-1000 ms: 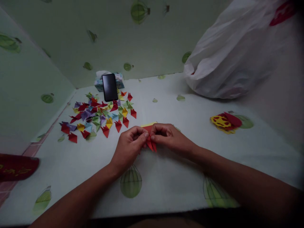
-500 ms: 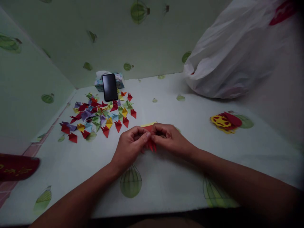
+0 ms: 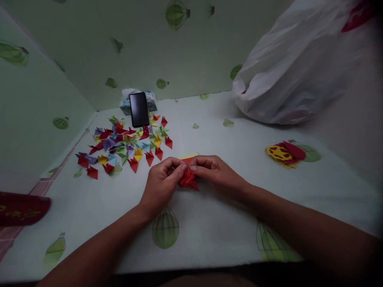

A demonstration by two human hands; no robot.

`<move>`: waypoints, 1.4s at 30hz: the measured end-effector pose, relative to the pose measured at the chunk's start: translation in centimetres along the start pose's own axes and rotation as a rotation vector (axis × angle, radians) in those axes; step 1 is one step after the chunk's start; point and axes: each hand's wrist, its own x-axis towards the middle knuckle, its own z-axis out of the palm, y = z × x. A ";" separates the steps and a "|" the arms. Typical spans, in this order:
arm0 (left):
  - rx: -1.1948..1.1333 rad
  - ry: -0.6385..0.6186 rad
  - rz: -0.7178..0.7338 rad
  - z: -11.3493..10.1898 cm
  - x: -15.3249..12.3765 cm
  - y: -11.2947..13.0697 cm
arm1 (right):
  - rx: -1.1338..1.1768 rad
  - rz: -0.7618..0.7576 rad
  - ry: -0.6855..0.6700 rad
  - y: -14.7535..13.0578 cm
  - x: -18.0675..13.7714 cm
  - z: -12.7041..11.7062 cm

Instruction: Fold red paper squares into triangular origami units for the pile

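A piece of folded red paper (image 3: 189, 181) is pinched between my two hands above the middle of the table. My left hand (image 3: 164, 177) grips its left side between thumb and forefinger. On the right side, my right hand (image 3: 214, 171) pinches it the same way. The paper's pointed ends face toward me. Just behind my fingers lie flat paper sheets (image 3: 189, 156), yellow and red, partly covered by the hands. To the left, several small folded paper birds (image 3: 133, 163) in red, yellow, green, blue and purple are spread in a loose heap.
A black phone (image 3: 139, 109) leans on a tissue box (image 3: 125, 105) behind the heap. At the back right stands a big white plastic bag (image 3: 275, 87). Yellow and red paper cut-outs (image 3: 279, 153) lie at the right. A red object with gold lettering (image 3: 25, 209) sits at the left edge.
The red folded paper has turned and opened out between my fingers, so more of it shows below the thumbs. My hands have stayed in nearly the same place.
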 end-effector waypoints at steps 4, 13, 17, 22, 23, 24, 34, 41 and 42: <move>0.010 0.016 0.021 0.1 -0.2 -0.1 | -0.040 -0.002 -0.009 -0.3 0.0 0.1; -0.101 0.014 -0.072 0.0 0.1 0.5 | -0.428 -0.102 0.147 -1.2 -0.3 0.3; -0.136 -0.001 -0.102 0.0 0.3 0.1 | -0.499 -0.154 0.191 -1.1 -0.4 0.3; -0.169 -0.017 -0.136 0.0 0.4 -0.2 | -0.552 -0.207 0.224 -0.9 -0.5 0.4; -0.177 -0.022 -0.139 0.0 0.3 -0.1 | -0.545 -0.202 0.229 -0.9 -0.5 0.4; -0.180 -0.024 -0.140 0.0 0.3 0.0 | -0.527 -0.191 0.227 -0.9 -0.5 0.4; -0.185 0.057 -0.121 0.2 0.2 0.3 | -0.008 -0.008 0.105 -0.7 -0.2 0.4; -0.196 0.059 -0.101 0.3 0.2 0.2 | -0.018 -0.010 0.108 -0.7 -0.1 0.4; -0.197 0.057 -0.097 0.3 0.1 0.2 | -0.018 -0.017 0.107 -0.7 -0.2 0.4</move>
